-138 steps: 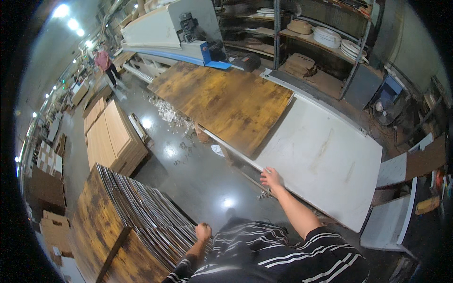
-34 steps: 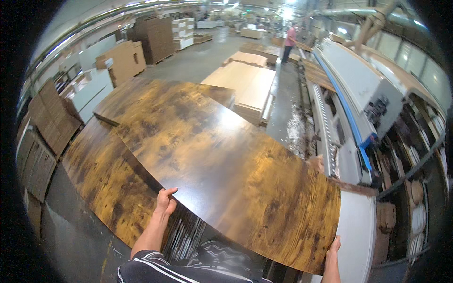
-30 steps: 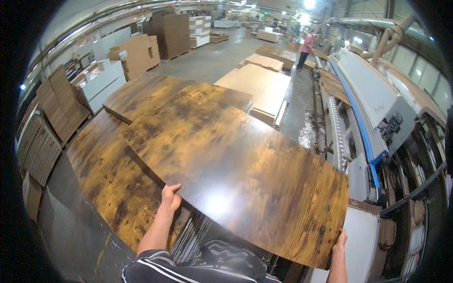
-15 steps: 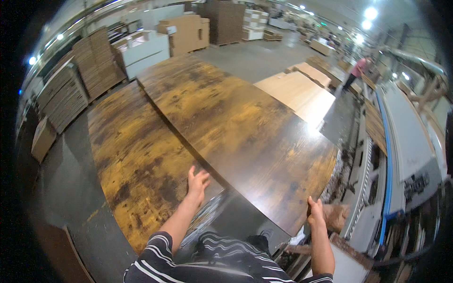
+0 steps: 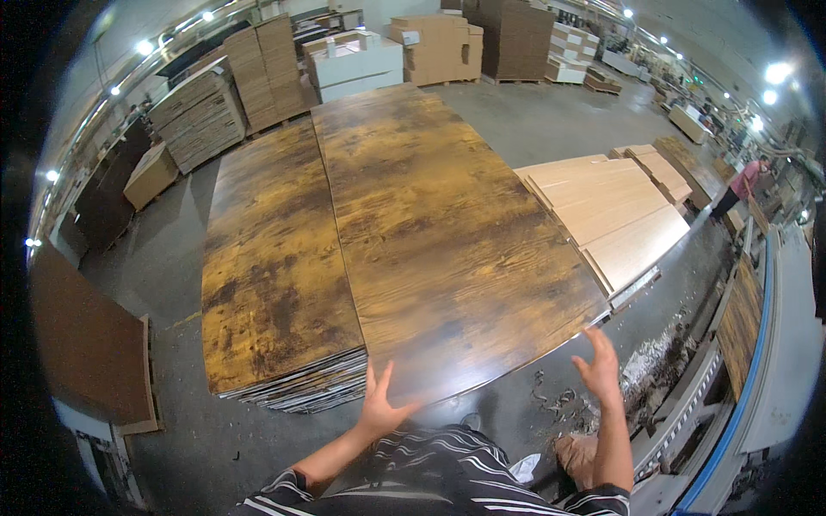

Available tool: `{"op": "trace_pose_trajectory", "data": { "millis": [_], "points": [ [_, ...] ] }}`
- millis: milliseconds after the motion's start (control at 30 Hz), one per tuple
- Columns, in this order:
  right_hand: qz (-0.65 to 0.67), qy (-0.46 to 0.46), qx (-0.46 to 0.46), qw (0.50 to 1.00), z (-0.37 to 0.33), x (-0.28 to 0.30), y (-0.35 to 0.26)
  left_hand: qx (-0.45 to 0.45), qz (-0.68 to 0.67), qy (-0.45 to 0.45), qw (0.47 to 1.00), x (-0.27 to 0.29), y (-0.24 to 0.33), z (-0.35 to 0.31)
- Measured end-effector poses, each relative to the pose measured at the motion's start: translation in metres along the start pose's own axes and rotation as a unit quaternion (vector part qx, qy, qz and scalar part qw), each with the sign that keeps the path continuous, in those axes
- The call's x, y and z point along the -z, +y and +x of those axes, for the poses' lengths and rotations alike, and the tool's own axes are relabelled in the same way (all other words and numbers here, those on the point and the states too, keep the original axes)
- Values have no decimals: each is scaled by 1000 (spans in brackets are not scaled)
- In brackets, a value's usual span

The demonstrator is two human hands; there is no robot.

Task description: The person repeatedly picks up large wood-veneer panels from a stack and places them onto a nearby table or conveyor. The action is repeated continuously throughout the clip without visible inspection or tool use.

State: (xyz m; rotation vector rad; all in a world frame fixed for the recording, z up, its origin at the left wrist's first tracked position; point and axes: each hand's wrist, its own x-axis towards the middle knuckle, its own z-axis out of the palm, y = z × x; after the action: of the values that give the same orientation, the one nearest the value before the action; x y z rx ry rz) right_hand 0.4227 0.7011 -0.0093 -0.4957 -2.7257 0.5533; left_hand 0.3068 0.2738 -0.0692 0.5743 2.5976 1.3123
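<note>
A large wood-grain panel [image 5: 447, 232], mottled brown and gold, lies flat in front of me. Along its left side runs a stack of like panels [image 5: 275, 267], their layered ends showing at the near side. My left hand [image 5: 385, 406] is at the large panel's near left corner, fingers spread and thumb along the edge; whether it touches is hard to tell. Just off the near right corner, my right hand [image 5: 600, 365] is held with thumb and fingers apart, holding nothing. What supports the large panel is hidden beneath it.
Pale wood boards [image 5: 607, 211] are stacked at the right. A machine with a blue rail [image 5: 747, 344] runs along the far right, with shavings [image 5: 650, 361] beside it. Cardboard stacks [image 5: 267, 73] line the back. Another person [image 5: 742, 185] stands at the far right.
My view has turned right. The large panel now lies closely alongside the stack, where a wider gap showed. My right hand has come off its edge; my left has moved to its near left corner.
</note>
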Motion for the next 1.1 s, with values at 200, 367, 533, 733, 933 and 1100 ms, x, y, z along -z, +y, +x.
{"op": "trace_pose_trajectory", "data": {
  "millis": [200,367,533,733,933,1100],
  "points": [
    [-219,-94,8,971,76,9,93,0,152,7,988,0,12,-26],
    [-107,-163,93,976,126,12,125,-45,231,58,970,-4,18,-33],
    [-142,-123,172,967,165,7,141,-32,253,65,965,-8,33,-16],
    [-138,-158,128,969,252,-36,148,20,257,81,963,-13,26,52],
    [-99,-205,109,968,313,-69,132,87,286,88,950,-2,6,102],
    [-57,-195,119,972,333,-90,134,84,251,71,962,9,-11,125]
  ]
}}
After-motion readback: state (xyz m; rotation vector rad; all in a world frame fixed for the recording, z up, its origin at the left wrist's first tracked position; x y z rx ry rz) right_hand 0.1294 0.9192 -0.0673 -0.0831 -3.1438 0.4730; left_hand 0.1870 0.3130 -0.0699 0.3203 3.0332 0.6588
